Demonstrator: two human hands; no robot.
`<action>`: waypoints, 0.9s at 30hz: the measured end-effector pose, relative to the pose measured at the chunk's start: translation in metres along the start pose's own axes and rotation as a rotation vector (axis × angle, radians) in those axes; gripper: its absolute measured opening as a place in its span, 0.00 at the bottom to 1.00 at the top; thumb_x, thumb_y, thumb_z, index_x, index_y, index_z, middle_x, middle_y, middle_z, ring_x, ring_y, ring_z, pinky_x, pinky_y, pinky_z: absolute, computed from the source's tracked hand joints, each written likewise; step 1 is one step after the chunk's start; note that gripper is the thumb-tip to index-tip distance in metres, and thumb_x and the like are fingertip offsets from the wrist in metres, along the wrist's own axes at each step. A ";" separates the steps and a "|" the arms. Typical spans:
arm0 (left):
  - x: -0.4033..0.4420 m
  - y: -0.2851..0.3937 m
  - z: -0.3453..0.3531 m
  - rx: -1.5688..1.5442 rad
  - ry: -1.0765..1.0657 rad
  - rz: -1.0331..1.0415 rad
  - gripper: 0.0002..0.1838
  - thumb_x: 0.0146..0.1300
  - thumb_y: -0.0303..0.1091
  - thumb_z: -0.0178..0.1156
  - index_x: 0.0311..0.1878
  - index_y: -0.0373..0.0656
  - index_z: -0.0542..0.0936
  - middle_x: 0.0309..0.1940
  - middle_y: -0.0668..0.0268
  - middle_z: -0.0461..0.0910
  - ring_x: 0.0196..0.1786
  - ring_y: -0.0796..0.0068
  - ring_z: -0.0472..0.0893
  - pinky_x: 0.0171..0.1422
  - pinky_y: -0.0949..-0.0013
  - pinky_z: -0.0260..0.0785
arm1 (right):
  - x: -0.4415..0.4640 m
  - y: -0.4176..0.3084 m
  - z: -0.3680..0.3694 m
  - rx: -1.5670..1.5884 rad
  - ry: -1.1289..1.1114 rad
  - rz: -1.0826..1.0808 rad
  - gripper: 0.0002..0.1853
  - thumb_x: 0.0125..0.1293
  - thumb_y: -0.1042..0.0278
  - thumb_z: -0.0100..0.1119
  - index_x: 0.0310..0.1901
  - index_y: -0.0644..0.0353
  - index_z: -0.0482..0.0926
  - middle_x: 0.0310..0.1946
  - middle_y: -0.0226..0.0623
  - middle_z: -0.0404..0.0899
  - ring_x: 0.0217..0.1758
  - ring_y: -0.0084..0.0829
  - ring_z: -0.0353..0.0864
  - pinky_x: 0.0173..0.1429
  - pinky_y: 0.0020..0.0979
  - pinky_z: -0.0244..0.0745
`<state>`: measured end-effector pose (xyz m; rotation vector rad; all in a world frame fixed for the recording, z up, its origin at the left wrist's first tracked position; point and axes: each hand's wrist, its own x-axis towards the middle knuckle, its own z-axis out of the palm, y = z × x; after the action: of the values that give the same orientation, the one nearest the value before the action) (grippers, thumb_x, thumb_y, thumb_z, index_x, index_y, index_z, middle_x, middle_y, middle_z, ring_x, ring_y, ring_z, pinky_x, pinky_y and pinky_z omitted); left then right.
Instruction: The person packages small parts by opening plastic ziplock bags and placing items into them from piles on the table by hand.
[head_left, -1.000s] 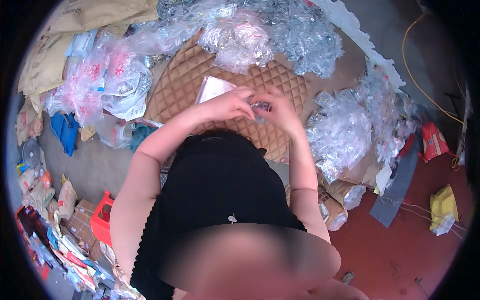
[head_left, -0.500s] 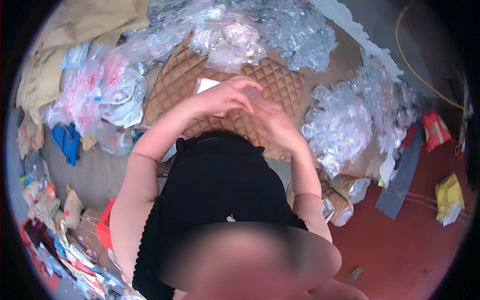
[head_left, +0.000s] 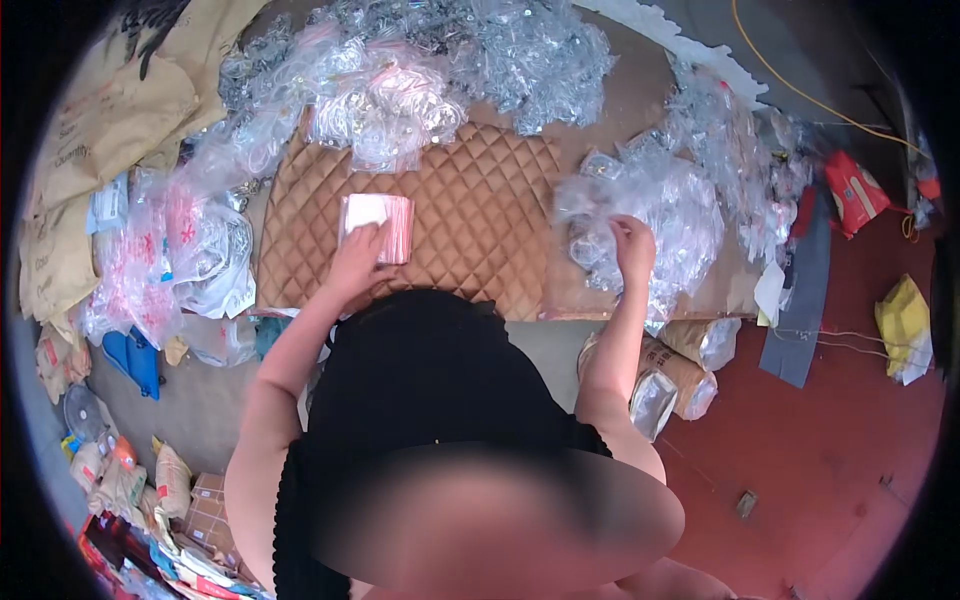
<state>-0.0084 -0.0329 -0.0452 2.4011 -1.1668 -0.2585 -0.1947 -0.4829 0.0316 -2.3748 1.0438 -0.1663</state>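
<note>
My left hand [head_left: 362, 260] lies on the near left part of a stack of flat clear bags with pink edges [head_left: 398, 228], its fingers spread over it. The stack rests on a brown quilted mat [head_left: 480, 215]. My right hand [head_left: 634, 243] is at the near side of a heap of clear plastic packets [head_left: 685, 215], right of the mat. Its thumb and fingertips are drawn together near a loose clear packet; whether they grip it cannot be made out.
More clear packets [head_left: 530, 60] are heaped along the far side. Brown paper sacks [head_left: 110, 110] and pink-printed plastic bags [head_left: 140, 250] lie at the left. Wrapped rolls [head_left: 680, 375] sit below the right edge. A yellow bag [head_left: 903, 325] is on the red floor.
My hands have moved apart from over the mat: the left onto the stack, the right out to the right-hand heap. The small item between them is gone from there. The view has shifted.
</note>
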 end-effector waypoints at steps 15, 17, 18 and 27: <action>-0.012 -0.037 -0.014 -0.095 -0.274 -0.067 0.10 0.58 0.40 0.64 0.34 0.43 0.80 0.34 0.59 0.79 0.41 0.54 0.81 0.44 0.55 0.73 | 0.164 -0.097 0.216 -0.194 0.097 0.291 0.29 0.57 0.39 0.66 0.48 0.58 0.85 0.44 0.46 0.85 0.43 0.47 0.85 0.55 0.44 0.79; -0.015 -0.034 -0.023 -0.136 -0.169 -0.100 0.07 0.58 0.35 0.62 0.36 0.43 0.80 0.34 0.59 0.79 0.41 0.53 0.80 0.45 0.56 0.74 | 0.170 -0.088 0.222 -0.090 -0.025 0.350 0.25 0.58 0.46 0.69 0.48 0.58 0.84 0.44 0.44 0.85 0.41 0.45 0.86 0.51 0.42 0.80; -0.013 -0.033 -0.026 -0.176 -0.057 -0.124 0.05 0.59 0.31 0.61 0.38 0.44 0.81 0.34 0.58 0.78 0.41 0.53 0.80 0.45 0.56 0.74 | 0.171 -0.069 0.238 0.340 -0.020 0.260 0.22 0.57 0.56 0.71 0.50 0.59 0.82 0.45 0.41 0.84 0.41 0.39 0.85 0.49 0.37 0.80; 0.034 -0.020 -0.060 -0.345 0.227 -0.261 0.07 0.59 0.25 0.62 0.40 0.44 0.84 0.34 0.59 0.79 0.39 0.56 0.80 0.43 0.59 0.72 | 0.129 -0.151 0.272 0.659 -0.440 -0.154 0.26 0.56 0.72 0.72 0.57 0.62 0.74 0.45 0.38 0.82 0.41 0.28 0.83 0.44 0.31 0.78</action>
<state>0.0486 -0.0297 -0.0010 2.2014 -0.6477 -0.2393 0.0783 -0.3757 -0.1337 -1.7702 0.4919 -0.0290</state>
